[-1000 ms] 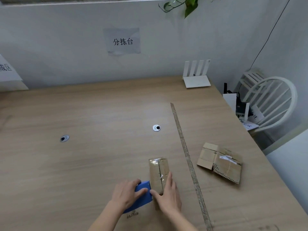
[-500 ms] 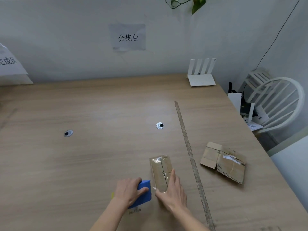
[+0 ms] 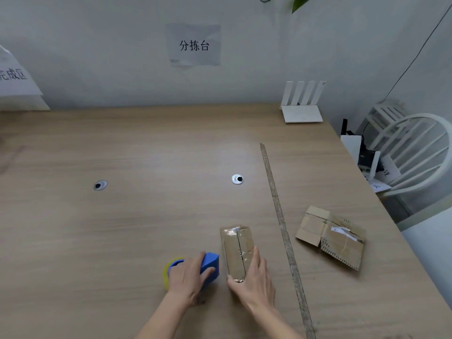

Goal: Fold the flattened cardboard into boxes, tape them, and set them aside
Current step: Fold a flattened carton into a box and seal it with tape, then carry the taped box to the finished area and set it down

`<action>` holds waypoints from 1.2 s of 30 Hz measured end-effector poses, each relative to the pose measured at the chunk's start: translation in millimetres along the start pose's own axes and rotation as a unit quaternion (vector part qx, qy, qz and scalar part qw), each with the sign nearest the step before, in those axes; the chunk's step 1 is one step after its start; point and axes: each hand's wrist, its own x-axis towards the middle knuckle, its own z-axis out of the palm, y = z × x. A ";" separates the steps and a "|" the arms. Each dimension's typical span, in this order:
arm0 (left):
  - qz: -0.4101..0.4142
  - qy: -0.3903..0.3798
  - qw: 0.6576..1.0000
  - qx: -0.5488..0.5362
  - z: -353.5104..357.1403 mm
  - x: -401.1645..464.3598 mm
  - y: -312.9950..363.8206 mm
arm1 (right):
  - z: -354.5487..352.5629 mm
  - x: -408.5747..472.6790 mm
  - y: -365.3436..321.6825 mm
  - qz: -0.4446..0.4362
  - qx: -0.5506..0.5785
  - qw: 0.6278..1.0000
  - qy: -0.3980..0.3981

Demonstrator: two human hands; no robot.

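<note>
Head view: wooden table (image 3: 122, 241) with two cable grommets, one left (image 3: 100, 185), one mid (image 3: 237, 179). A long thin strip (image 3: 281, 221) ran from mid-table toward the near edge, between the box and the flat cardboard. White router (image 3: 302, 106) sat at the far right corner against the wall. Paper sign (image 3: 194, 45) was on the wall, another sign (image 3: 17, 79) at far left. White chair (image 3: 415, 152) stood off the table's right side with small items on it, too blurred to identify. Leaf (image 3: 299, 2) hung at top.

Folded box (image 3: 237, 252) lay near the front edge, right of centre, left of the strip. Long axis ran roughly away from the person, top seam along it, clear tape glinting on the far end. Right hand (image 3: 254, 282) lay on its near end, fingers mostly straight along the right side, thumb at the near corner. Left hand (image 3: 189, 277) gripped the blue tape dispenser (image 3: 209, 265), just left of the box and probably not touching it; yellow roll (image 3: 170, 270) showed behind the hand. Flat cardboard (image 3: 330, 237) lay right of the strip, well apart from the box, nothing on it.
</note>
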 end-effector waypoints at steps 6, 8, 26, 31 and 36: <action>-0.010 -0.023 0.999 -0.025 12.4 -6.0 -19.5 | 7.9 5.2 -9.7 0.020 -0.047 0.998 0.030; -0.012 -0.037 0.999 -0.006 13.1 -6.6 -20.7 | 7.9 6.2 -10.2 0.022 -0.050 0.998 0.028; -0.036 0.034 0.851 -0.522 -53.2 12.3 72.6 | -104.9 61.9 -3.2 -0.094 0.257 0.951 -0.143; 0.025 0.089 0.815 -0.571 -135.0 9.3 90.7 | -181.4 58.9 -56.1 -0.140 0.266 0.952 -0.061; 0.031 0.134 0.783 -0.606 -221.2 -0.1 119.8 | -242.7 43.5 -80.5 -0.168 0.262 0.949 0.048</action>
